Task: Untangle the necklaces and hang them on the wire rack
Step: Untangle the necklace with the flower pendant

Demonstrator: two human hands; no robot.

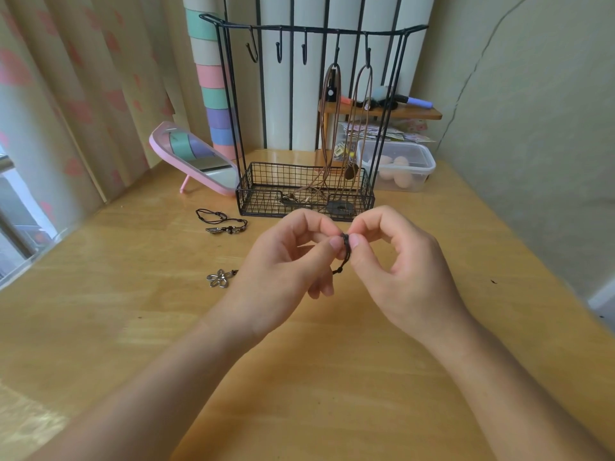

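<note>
The wooden surface (332, 377) carries the wire rack (309, 28), with two brown necklaces (334, 128) hanging from its right hooks. In front of it, your left hand (283, 271) and right hand (406, 271) both pinch a dark cord (346, 244). A black necklace (221, 222) and a flower pendant (219, 278) lie to your left.

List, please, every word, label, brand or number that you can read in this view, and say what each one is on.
No text here can be read.
Printed paper packets behind the clear plastic box: print too small and blurred to read.
Small black object on the wooden shelf: a pale round mark, not legible.
Purple-tipped pen: no marking that can be made out.
</note>
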